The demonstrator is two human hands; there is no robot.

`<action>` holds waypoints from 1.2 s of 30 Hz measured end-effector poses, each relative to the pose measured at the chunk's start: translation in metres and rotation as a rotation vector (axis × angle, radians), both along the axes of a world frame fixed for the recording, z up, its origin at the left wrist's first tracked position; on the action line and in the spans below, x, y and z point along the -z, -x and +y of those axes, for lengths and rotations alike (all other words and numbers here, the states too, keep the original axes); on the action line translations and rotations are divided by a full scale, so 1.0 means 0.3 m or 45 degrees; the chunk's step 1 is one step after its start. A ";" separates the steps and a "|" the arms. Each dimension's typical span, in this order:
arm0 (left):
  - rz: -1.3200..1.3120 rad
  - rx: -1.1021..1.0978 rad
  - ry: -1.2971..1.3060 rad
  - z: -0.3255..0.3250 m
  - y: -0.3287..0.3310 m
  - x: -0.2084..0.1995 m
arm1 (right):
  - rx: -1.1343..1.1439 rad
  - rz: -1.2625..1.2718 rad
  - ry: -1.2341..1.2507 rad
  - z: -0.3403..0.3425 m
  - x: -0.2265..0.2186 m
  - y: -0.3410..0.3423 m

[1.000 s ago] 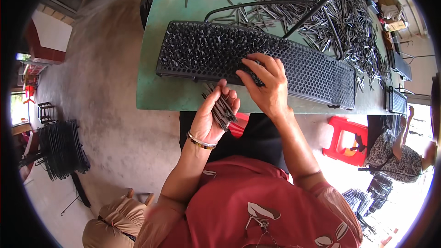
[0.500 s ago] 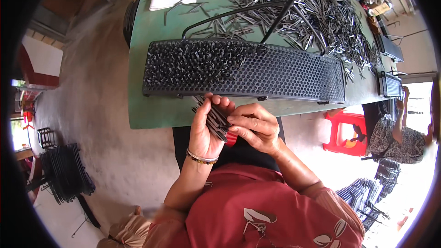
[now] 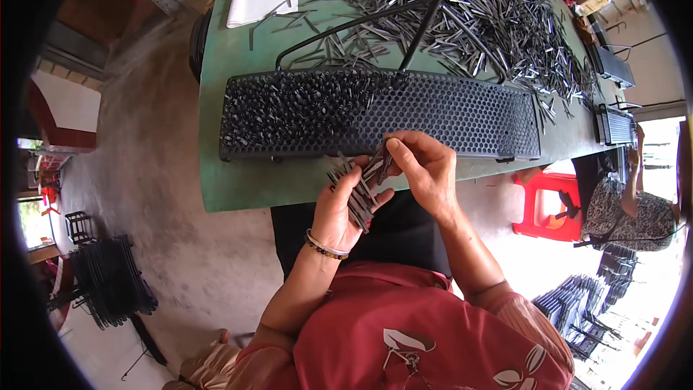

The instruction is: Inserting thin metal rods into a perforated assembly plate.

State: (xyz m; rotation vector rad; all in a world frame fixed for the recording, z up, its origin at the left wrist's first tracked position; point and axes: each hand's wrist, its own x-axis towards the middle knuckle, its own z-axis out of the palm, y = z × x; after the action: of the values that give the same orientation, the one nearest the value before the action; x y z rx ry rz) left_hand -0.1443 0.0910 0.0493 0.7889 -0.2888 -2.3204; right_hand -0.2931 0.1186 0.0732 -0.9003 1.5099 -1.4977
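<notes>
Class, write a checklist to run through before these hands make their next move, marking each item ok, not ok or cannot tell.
1. Left hand has a supply: ok, it holds a bundle of dark strips.
2. Bundle evenly aligned: not ok, the strips lie at differing angles with uneven ends.
3. Right hand has a grip: ok, thumb and finger pinch dark material above the left hand.
4. Exactly one strip pinched: cannot tell, the strips overlap there.
5. Perforated panel on the green table has open holes: ok, on its right part; strips crowd its left part.
</notes>
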 end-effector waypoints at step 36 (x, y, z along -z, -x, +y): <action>-0.234 0.042 -0.013 0.029 0.004 0.034 | -0.167 0.775 0.345 -0.242 0.028 0.130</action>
State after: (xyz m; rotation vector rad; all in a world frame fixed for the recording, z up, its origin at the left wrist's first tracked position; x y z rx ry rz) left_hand -0.1457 0.0998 0.0392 1.0117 -0.3725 -2.2848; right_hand -0.3322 0.0460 0.0649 -1.6987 1.6351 -1.4199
